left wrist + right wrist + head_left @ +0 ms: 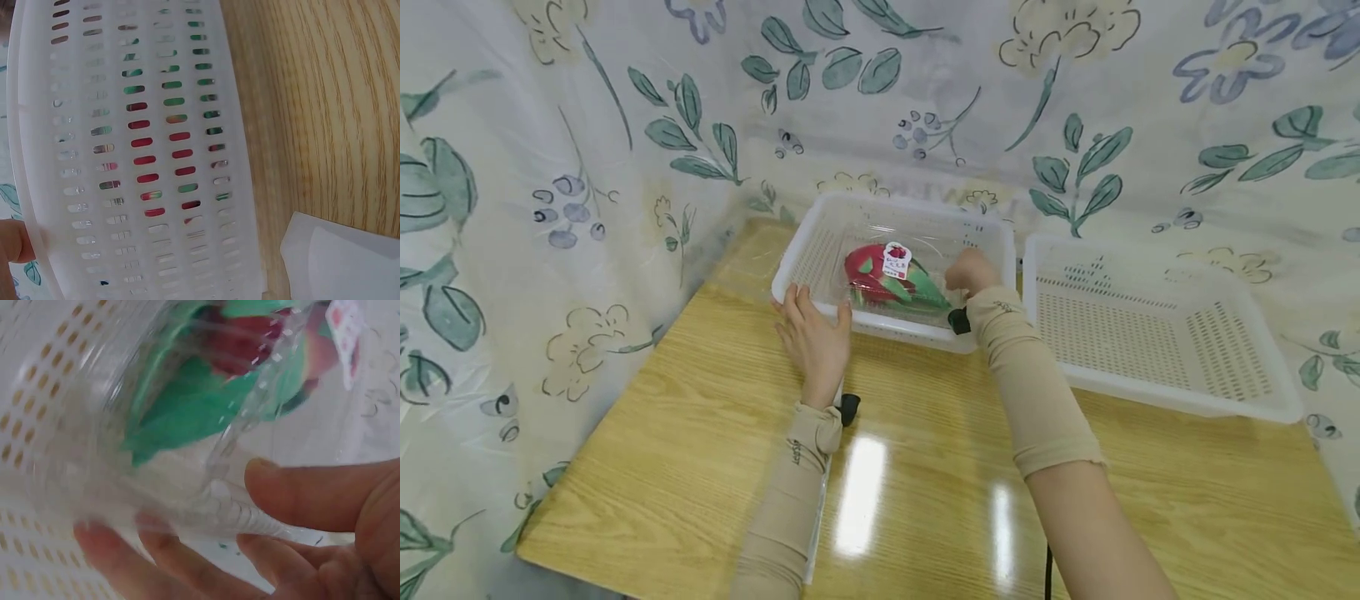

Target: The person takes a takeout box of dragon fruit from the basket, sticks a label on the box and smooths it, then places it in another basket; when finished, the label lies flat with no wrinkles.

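Observation:
A red dragon fruit with green scales (871,279) lies inside a clear plastic clamshell box (181,472) with a white label (896,261) on it. The box sits in the left white plastic basket (910,323). At the box's right end my right hand (972,272) pinches its edge, thumb (300,490) above and fingers curled below. My left hand (817,340) rests on the basket's front left rim with fingers extended. Through the slots of the basket wall (240,187), red and green patches of the fruit show in the left wrist view.
A second white slotted basket (1180,392) stands to the right. Floral sheeting (925,100) hangs behind the wooden table (685,467). A thin pale strip (818,525) lies beside my left forearm, and a dark cable (1048,575) runs at the table's front.

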Available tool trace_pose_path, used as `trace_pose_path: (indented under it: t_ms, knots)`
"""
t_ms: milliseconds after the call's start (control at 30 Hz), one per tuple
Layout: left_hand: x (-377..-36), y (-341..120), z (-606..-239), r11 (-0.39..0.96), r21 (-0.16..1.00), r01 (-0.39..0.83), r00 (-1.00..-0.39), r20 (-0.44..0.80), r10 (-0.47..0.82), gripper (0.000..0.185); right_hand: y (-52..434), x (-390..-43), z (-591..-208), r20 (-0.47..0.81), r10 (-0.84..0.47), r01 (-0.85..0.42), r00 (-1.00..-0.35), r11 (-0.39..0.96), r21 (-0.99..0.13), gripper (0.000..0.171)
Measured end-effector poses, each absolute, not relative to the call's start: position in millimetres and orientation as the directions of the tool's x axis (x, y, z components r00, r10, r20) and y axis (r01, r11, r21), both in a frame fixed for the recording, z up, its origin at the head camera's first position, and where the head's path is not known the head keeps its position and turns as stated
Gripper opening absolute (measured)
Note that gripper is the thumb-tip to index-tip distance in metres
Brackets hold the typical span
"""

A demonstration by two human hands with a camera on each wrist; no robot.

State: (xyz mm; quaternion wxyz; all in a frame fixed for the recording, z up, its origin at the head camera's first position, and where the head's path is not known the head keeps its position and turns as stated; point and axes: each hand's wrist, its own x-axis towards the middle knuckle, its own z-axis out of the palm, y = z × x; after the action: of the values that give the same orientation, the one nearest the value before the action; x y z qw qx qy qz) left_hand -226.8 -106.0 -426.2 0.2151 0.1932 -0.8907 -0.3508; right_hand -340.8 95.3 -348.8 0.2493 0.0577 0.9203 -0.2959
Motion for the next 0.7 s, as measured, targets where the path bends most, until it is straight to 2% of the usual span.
trace_pose_path:
  t_ms: [100,200,333,533,700]
  knots:
    - [-227,-107,-426,0.683,0.704,-0.194,-0.836,0.245,-0.49,0.07,89,-339,-348,-0.452,-0.057,0.144,-0.89,0.906,-0.398,0.029]
    - [-227,-107,-427,0.683,0.703,-0.196,-0.837,0.243,-0.49,0.07,83,-336,-348,-0.414,-0.084,0.068,-0.906,0.938,-0.339,0.018]
    - [-226,-107,-424,0.69,0.697,-0.194,-0.837,0.25,-0.488,0.07,79,-328,-343,-0.373,-0.083,0.041,-0.924,0.949,-0.312,0.021]
    - [-223,-107,-421,0.708,0.673,-0.214,-0.848,0.232,-0.476,0.07,80,-316,-334,-0.393,-0.064,0.08,-0.917,0.937,-0.339,0.029]
    - [-221,-108,-415,0.717,0.656,-0.233,-0.884,0.165,-0.438,0.07,88,-307,-325,-0.397,-0.137,-0.003,-0.908,0.947,-0.32,0.017]
